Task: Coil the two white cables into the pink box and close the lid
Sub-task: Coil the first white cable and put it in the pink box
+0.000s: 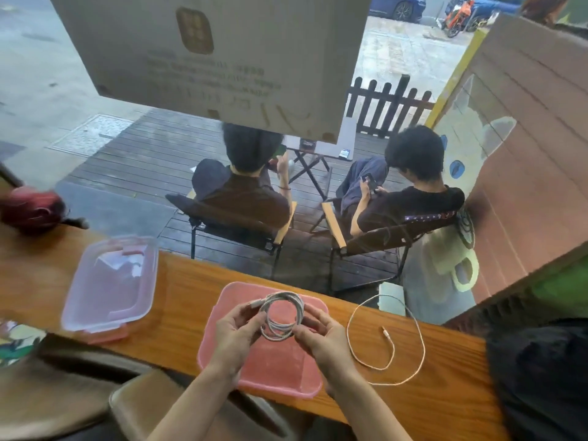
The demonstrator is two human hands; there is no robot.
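Note:
The open pink box (270,367) lies on the wooden counter right in front of me. Above it I hold a white cable (281,315) wound into a round coil. My left hand (237,332) pinches the coil's left side near its plug end, and my right hand (319,337) pinches the lower right side. The second white cable (386,340) lies uncoiled in a loose loop on the counter to the right of the box. The translucent pink lid (111,286) rests on the counter to the left, apart from the box.
The narrow wooden counter (178,316) runs along a window; two people sit on chairs outside behind the glass. A dark red object (31,211) sits at the far left of the counter. A dark bag (541,377) is at the right end.

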